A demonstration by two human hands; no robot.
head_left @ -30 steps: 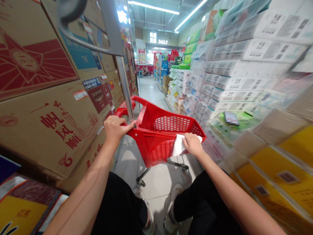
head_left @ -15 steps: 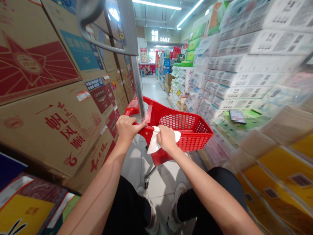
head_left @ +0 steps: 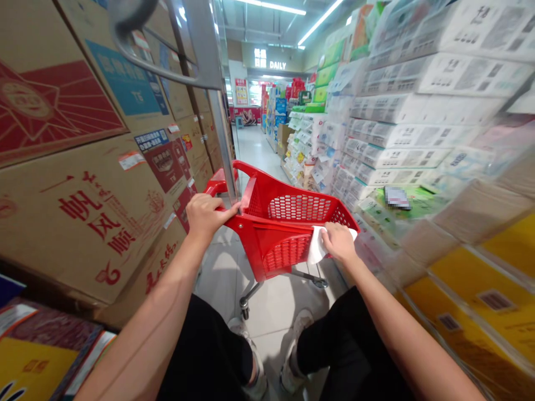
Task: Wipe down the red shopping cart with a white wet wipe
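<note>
A red plastic shopping cart (head_left: pixel 246 234) with holed basket walls stands before me on metal legs with casters. My left hand (head_left: pixel 208 214) is closed around the cart's red handle, its thumb beside an upright metal pole (head_left: pixel 223 139) that rises from there. Toward the far right end of the basket, my right hand (head_left: pixel 339 240) presses a white cloth (head_left: pixel 316 245) over the top rim. The cloth drapes down the near side wall, and its other end shows past my fingers. No goods are visible in the part of the basket I can see.
Stacked cardboard cartons (head_left: pixel 83 217) wall the left side. White wrapped paper packs (head_left: pixel 401 133) are piled on the right above yellow packages (head_left: pixel 463 301). A tiled aisle (head_left: pixel 251 145) runs ahead to a lit sign. A grey frame (head_left: pixel 209 61) tops the pole.
My right hand has slid the cloth along the near rim, from close to the handle to the basket's far right end. My left hand keeps its hold on the handle.
</note>
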